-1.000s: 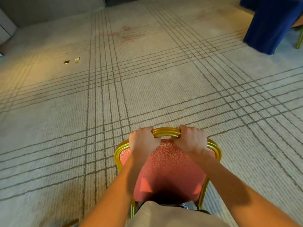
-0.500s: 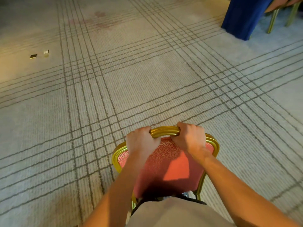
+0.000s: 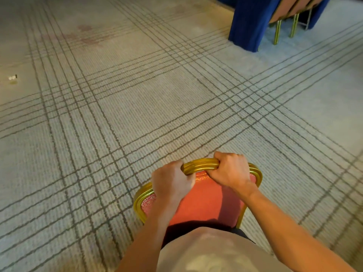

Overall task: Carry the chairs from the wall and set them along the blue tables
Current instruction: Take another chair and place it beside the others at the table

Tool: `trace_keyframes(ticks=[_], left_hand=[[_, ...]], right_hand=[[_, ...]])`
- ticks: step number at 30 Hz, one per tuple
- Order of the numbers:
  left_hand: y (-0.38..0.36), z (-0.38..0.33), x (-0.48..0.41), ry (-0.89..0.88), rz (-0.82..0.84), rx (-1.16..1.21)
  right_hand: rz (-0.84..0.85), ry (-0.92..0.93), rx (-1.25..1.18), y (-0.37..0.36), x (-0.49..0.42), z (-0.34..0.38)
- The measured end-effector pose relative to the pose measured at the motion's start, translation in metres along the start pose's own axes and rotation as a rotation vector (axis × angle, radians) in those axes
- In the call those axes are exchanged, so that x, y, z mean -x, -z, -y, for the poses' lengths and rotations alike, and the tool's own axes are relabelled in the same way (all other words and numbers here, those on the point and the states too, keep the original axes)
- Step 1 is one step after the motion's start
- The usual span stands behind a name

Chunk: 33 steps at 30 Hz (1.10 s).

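A chair with a gold frame and a red patterned back is held in front of my body, low in the head view. My left hand grips the top rail of the back on the left. My right hand grips the same rail on the right, fingers curled over it. The chair's seat and legs are hidden below my torso. A table draped in blue cloth stands at the upper right, across the carpet.
Another chair with gold legs is tucked by the blue table. Open carpet with a grey grid pattern lies between me and the table. A small floor fitting sits at the far left.
The view has turned and moved toward the blue table, which is now larger and further left. The floor fitting has slid to the left edge. Both hands keep their grip.
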<state>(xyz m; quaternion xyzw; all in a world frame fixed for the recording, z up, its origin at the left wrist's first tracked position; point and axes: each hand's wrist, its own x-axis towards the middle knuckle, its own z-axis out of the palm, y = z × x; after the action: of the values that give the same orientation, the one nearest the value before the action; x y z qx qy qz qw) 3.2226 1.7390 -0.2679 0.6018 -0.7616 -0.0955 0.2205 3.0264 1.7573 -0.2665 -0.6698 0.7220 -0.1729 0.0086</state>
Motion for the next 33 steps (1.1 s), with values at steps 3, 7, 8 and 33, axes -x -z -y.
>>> trace_keyframes(ticks=[3,7,8,33], left_hand=[[0.004,-0.011,-0.002,-0.063,0.026,0.007],[0.008,-0.041,-0.015,-0.183,0.017,0.040],[0.008,-0.051,-0.019,-0.217,0.015,0.047],[-0.090,-0.338,-0.163,-0.584,0.008,0.081]], right_hand=[[-0.092,-0.019,-0.023,0.010,0.016,-0.005],[-0.199,-0.096,0.005,0.035,0.028,-0.023],[-0.222,-0.115,0.015,0.043,0.029,-0.030],[-0.469,-0.333,0.021,0.158,-0.028,-0.304]])
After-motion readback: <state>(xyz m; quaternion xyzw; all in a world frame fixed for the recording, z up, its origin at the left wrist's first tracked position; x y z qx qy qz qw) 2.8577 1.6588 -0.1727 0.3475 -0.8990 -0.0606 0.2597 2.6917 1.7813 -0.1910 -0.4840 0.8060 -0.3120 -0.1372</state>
